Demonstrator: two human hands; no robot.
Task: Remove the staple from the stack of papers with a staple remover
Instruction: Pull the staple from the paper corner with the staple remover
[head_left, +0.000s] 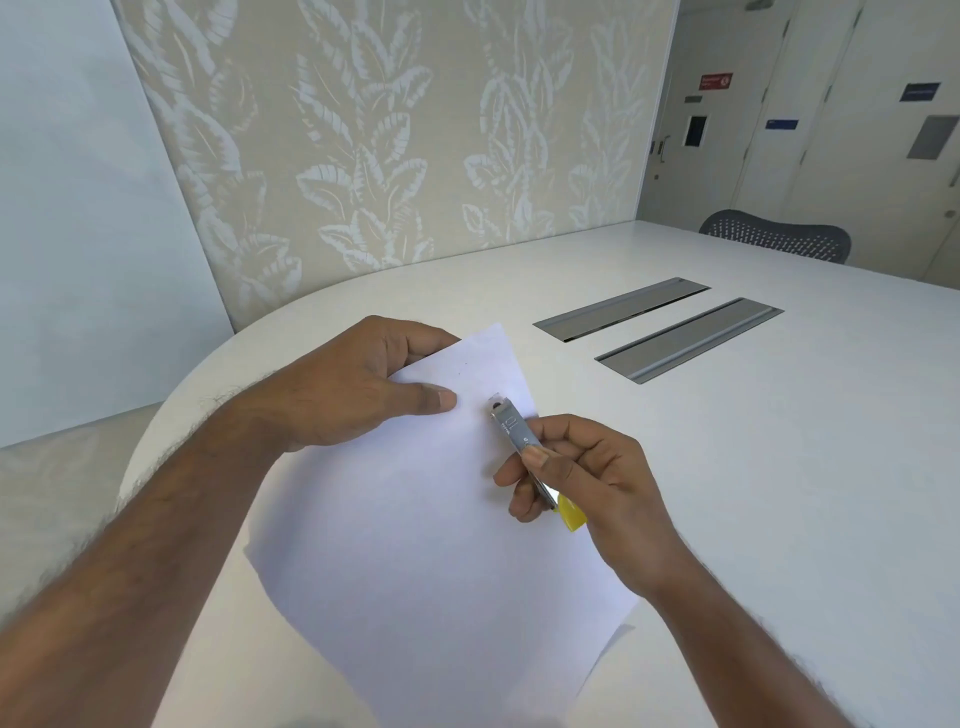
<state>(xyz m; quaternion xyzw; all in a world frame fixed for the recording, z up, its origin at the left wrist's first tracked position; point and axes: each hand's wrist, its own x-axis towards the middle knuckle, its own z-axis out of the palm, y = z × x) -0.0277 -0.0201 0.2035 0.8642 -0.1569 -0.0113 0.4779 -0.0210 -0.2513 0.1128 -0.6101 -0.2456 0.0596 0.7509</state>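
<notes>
A stack of white papers (415, 519) lies at an angle on the white table (779, 467). My left hand (353, 384) grips the stack's far left edge, thumb on top and fingers curled under it. My right hand (587, 478) pinches a slim metal staple remover (514, 431) with a yellow end. Its tip rests on the top sheet near the far right edge. Faint small marks show on the sheet near the far corner. I cannot make out the staple itself.
Two grey metal cable hatches (660, 327) are set into the table beyond the papers. A dark mesh chair back (779, 236) stands at the far side. A leaf-patterned wall panel (389, 130) rises behind the table's curved left edge.
</notes>
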